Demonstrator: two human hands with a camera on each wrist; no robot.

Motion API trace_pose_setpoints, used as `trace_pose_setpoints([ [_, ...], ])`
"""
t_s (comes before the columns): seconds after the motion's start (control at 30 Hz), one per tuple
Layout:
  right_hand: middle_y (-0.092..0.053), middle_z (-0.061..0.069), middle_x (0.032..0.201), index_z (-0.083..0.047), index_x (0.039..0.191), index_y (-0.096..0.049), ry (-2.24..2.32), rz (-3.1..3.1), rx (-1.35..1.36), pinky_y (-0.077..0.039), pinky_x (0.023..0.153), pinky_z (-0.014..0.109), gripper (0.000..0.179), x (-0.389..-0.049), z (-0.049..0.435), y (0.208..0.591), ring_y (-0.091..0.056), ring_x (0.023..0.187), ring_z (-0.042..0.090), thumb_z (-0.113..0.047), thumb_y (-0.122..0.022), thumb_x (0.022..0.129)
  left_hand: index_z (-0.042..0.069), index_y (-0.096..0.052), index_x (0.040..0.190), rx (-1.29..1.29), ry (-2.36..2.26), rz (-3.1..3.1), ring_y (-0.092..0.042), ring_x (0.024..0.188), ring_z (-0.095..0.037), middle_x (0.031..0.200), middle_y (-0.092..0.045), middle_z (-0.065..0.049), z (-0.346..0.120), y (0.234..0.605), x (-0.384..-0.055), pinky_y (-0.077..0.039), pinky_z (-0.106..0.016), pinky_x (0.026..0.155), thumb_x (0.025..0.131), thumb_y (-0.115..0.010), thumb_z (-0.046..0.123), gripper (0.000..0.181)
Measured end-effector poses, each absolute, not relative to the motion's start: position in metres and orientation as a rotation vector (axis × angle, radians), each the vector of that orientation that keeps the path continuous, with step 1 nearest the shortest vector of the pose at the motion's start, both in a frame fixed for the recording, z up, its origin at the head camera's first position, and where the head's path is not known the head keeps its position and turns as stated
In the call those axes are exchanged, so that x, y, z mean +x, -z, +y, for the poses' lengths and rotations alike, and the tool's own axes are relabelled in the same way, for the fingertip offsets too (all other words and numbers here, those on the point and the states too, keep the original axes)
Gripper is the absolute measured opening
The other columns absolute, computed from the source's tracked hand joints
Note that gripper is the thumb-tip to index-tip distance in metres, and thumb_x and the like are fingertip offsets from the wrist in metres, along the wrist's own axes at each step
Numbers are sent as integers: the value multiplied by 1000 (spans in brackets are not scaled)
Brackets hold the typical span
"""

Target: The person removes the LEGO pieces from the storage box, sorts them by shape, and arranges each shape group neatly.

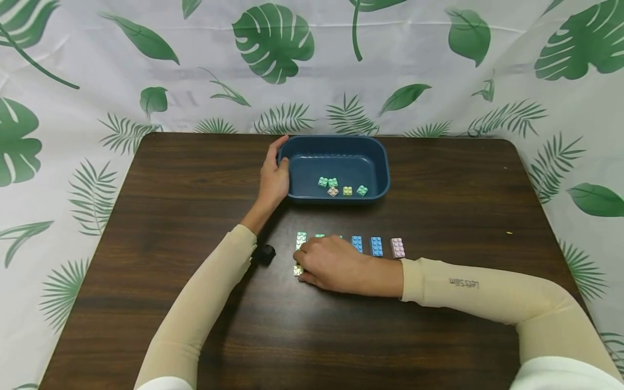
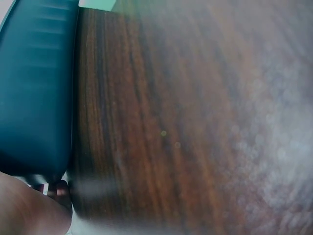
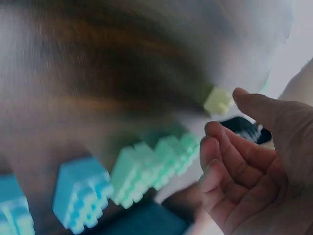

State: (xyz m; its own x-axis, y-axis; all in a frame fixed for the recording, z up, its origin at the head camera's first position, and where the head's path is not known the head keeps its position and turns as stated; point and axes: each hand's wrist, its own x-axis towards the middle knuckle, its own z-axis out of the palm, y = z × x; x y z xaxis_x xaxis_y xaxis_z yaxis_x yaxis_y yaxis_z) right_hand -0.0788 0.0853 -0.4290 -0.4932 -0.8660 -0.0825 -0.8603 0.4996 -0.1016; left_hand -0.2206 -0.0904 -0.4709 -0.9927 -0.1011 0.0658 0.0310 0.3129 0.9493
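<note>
Table (image 1: 414, 336): R hand (image 1: 333, 264) hides pt of green blks (image 1: 301, 238); can't tell if it's pinching yellow blk (image 1: 298, 270). L hand (image 1: 275, 181) pinches tray (image 1: 336, 200).

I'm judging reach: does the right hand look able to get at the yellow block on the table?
Probably yes: the right hand is beside the yellow block, with nothing visibly between.

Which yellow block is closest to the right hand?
The yellow block outside the tub, just beside the right hand. The other yellow block is farther away, inside the blue tub.
</note>
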Motion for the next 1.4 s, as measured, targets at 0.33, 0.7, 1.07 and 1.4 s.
trace_pose_setpoints([
  [0.33, -67, -1, 136, -21, 152, -55, 200, 2777, -1463, -59, 88, 36, 65, -86, 106, 390, -66, 117, 18, -60, -63, 100, 31, -44, 159, 85, 1794, -2461, -51, 135, -29, 168, -43, 0, -94, 477, -213, -38, -47, 103, 112, -42, 13, 51],
  [0.7, -59, 2, 151, -21, 160, -47, 284, 2872, -1312, -56, 105, 46, 80, -99, 131, 375, -60, 134, 26, -67, -64, 96, 27, -45, 159, 67, 1812, -2435, -51, 141, -26, 162, -50, -6, -98, 478, -211, -40, -49, 111, 111, -42, 12, 50],
  [1.07, -55, 5, 153, -22, 158, -49, 366, 2981, -1202, -59, 97, 48, 79, -112, 158, 368, -52, 139, 27, -66, -67, 94, 28, -46, 159, 62, 1794, -2435, -46, 148, -21, 165, -47, -2, -92, 476, -218, -38, -49, 118, 110, -44, 12, 51],
  [1.4, -58, 6, 154, -20, 154, -55, 464, 3018, -1087, -40, 116, 61, 73, -131, 180, 364, -45, 147, 32, -61, -70, 94, 24, -46, 159, 53, 1845, -2387, -47, 145, -21, 165, -47, -3, -90, 474, -221, -38, -47, 117, 110, -44, 10, 50],
])
